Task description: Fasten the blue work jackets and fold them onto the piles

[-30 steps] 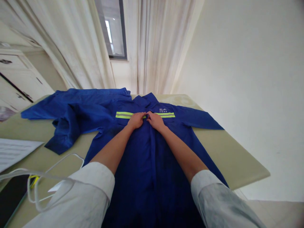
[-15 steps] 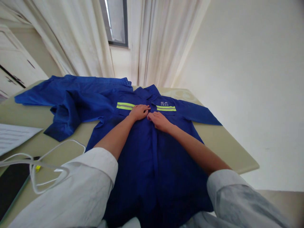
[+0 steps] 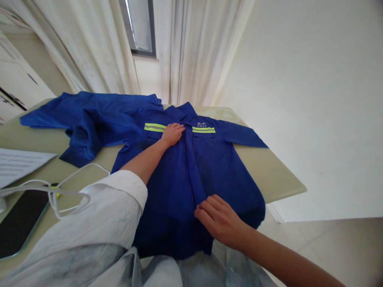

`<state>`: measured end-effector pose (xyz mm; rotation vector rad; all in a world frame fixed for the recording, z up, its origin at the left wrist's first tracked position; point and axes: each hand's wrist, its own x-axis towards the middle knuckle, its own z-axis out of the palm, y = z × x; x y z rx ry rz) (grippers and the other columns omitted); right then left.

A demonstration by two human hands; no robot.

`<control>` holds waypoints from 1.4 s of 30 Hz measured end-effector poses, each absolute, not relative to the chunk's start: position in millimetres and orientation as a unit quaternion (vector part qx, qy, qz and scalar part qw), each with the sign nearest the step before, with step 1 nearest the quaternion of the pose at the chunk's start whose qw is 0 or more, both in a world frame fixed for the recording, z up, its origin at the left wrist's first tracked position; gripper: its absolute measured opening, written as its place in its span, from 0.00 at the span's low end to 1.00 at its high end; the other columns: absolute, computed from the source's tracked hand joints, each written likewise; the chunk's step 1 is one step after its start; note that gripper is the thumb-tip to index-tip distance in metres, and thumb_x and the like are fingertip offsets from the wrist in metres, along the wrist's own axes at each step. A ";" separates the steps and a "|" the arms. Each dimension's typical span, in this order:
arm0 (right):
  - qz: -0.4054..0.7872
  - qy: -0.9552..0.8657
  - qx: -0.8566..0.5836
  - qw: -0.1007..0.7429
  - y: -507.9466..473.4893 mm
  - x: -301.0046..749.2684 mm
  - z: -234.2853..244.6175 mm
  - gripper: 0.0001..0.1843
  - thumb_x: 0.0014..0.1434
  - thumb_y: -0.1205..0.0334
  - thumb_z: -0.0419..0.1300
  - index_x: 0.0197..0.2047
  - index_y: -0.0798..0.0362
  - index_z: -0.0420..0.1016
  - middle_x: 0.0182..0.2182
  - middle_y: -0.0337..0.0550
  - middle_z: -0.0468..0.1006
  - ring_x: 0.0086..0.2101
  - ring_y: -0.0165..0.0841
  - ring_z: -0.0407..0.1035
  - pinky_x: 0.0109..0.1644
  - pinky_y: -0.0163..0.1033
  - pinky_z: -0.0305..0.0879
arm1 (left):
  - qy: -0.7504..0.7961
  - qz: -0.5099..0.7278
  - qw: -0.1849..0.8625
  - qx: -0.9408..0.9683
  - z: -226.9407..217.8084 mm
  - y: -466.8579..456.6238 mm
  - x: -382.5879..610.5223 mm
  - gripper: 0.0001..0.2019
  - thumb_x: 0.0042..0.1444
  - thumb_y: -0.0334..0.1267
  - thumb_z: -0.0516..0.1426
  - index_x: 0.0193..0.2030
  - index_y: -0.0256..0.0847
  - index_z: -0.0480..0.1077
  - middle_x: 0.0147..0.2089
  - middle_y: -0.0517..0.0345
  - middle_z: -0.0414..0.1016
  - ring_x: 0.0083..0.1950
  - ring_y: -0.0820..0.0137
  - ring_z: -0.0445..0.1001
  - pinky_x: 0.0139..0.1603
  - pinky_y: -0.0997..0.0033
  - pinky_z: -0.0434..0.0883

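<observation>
Royal-blue work cloth fills the middle of the head view: a blue work jacket (image 3: 191, 175) lies front up on a beige tabletop (image 3: 278, 179), its collar (image 3: 186, 109) pointing away from the person and its hem toward them, so the long axis runs straight out along the placket (image 3: 191, 171). The hem seems to hang past the near edge, though the edge itself is hidden. The left hand (image 3: 172, 134) lies flat and open on the chest beside the placket, just under a lime reflective stripe (image 3: 154, 127), pressing rather than gripping. The right hand (image 3: 220, 220) is low on the front, its fingers (image 3: 209, 205) loosely spread and slightly curved on the cloth; no pinch shows. The left sleeve (image 3: 83, 131) is bunched and doubled over, while the right sleeve (image 3: 242, 137) lies flat. It looks light, soft and limp — likely to slide and crease, not to resist. The placket edge or the hem would probably give the surest hold. Nearby lie a sheet of paper (image 3: 20, 165), a white cable (image 3: 72, 195) and a dark tablet (image 3: 20, 219) — all off to the left.
</observation>
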<state>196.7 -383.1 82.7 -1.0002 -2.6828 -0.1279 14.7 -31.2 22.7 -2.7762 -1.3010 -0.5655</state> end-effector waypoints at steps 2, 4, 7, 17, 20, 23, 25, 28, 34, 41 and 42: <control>-0.047 -0.919 -0.358 0.156 -385.0 199.1 79.6 0.12 0.77 0.69 0.50 0.45 0.55 0.74 0.33 0.43 0.75 0.34 0.36 0.65 0.40 0.43 0.59 | -0.411 -0.175 0.021 -0.895 33.6 -54.8 19.7 0.25 0.68 0.31 0.48 0.67 0.47 0.74 0.71 0.50 0.72 0.70 0.55 0.68 0.69 0.48 0.66; -0.042 -0.918 -0.353 0.177 -386.0 201.2 73.4 0.13 0.78 0.69 0.48 0.48 0.56 0.74 0.33 0.44 0.76 0.34 0.35 0.66 0.40 0.42 0.61 | -0.420 -0.157 0.002 -0.894 42.6 -88.9 24.9 0.24 0.68 0.31 0.49 0.66 0.46 0.74 0.69 0.50 0.74 0.67 0.55 0.71 0.66 0.49 0.69; -0.024 -0.914 -0.344 0.215 -389.3 203.0 62.1 0.12 0.77 0.70 0.49 0.49 0.57 0.74 0.34 0.44 0.78 0.35 0.35 0.68 0.41 0.41 0.63 | -0.433 -0.132 -0.044 -0.891 46.1 -152.3 27.2 0.23 0.73 0.43 0.48 0.69 0.46 0.71 0.72 0.49 0.71 0.67 0.52 0.72 0.67 0.47 0.70; 0.077 -0.925 -0.305 0.214 -447.8 199.6 36.3 0.15 0.77 0.71 0.47 0.44 0.54 0.73 0.33 0.44 0.77 0.34 0.35 0.67 0.40 0.42 0.65 | -0.455 -0.083 -0.088 -0.882 12.3 -241.8 9.4 0.35 0.71 0.64 0.46 0.80 0.58 0.53 0.84 0.50 0.45 0.82 0.38 0.43 0.75 0.21 0.38; 0.044 -0.922 -0.311 0.228 -478.6 199.4 31.1 0.13 0.76 0.71 0.50 0.40 0.54 0.73 0.31 0.43 0.77 0.32 0.35 0.67 0.38 0.42 0.64 | -0.455 -0.074 -0.091 -0.882 13.5 -236.6 10.5 0.35 0.71 0.65 0.45 0.80 0.58 0.52 0.84 0.51 0.45 0.82 0.39 0.43 0.75 0.21 0.38; 0.007 -0.913 -0.312 0.262 -492.4 202.0 26.2 0.10 0.74 0.71 0.54 0.40 0.53 0.73 0.33 0.44 0.79 0.33 0.36 0.68 0.37 0.43 0.64 | -0.469 -0.083 -0.087 -0.875 22.1 -240.1 13.5 0.36 0.71 0.63 0.47 0.81 0.55 0.51 0.83 0.49 0.48 0.82 0.40 0.46 0.75 0.24 0.42; 0.028 -0.890 -0.327 0.317 -493.3 204.4 21.8 0.09 0.73 0.72 0.55 0.42 0.52 0.72 0.35 0.44 0.81 0.35 0.36 0.70 0.39 0.43 0.67 | -0.478 -0.122 -0.064 -0.867 33.2 -255.0 13.2 0.33 0.73 0.57 0.48 0.80 0.48 0.54 0.82 0.45 0.52 0.80 0.43 0.51 0.77 0.31 0.48; 0.099 -0.805 -0.405 0.422 -491.1 205.4 15.8 0.07 0.73 0.72 0.57 0.45 0.51 0.72 0.36 0.43 0.81 0.37 0.35 0.73 0.42 0.42 0.71 | -0.420 -0.191 -0.066 -0.885 54.3 -303.5 3.5 0.24 0.76 0.47 0.47 0.69 0.41 0.69 0.72 0.43 0.70 0.71 0.53 0.68 0.72 0.47 0.63; 0.185 -0.713 -0.439 0.514 -491.1 194.0 15.7 0.06 0.72 0.68 0.59 0.46 0.47 0.74 0.38 0.42 0.82 0.39 0.36 0.76 0.44 0.44 0.74 | -0.223 -0.223 -0.108 -0.943 56.5 -424.7 -26.9 0.14 0.69 0.50 0.60 0.54 0.46 0.77 0.54 0.52 0.82 0.55 0.61 0.79 0.59 0.57 0.72; 0.124 -0.788 -0.399 0.452 -483.4 194.2 7.5 0.17 0.69 0.60 0.66 0.59 0.48 0.72 0.43 0.47 0.83 0.43 0.40 0.77 0.48 0.48 0.75 | -0.282 -0.220 0.001 -0.934 10.4 -446.3 -21.3 0.08 0.69 0.37 0.61 0.51 0.42 0.77 0.51 0.51 0.82 0.51 0.63 0.80 0.55 0.58 0.73; 0.114 -0.798 -0.402 0.435 -482.8 196.2 4.4 0.20 0.68 0.57 0.67 0.60 0.49 0.72 0.44 0.49 0.83 0.44 0.42 0.77 0.49 0.50 0.75 | -0.284 -0.211 0.016 -0.935 6.0 -445.7 -20.5 0.11 0.68 0.39 0.62 0.55 0.42 0.76 0.55 0.49 0.81 0.55 0.60 0.79 0.58 0.55 0.73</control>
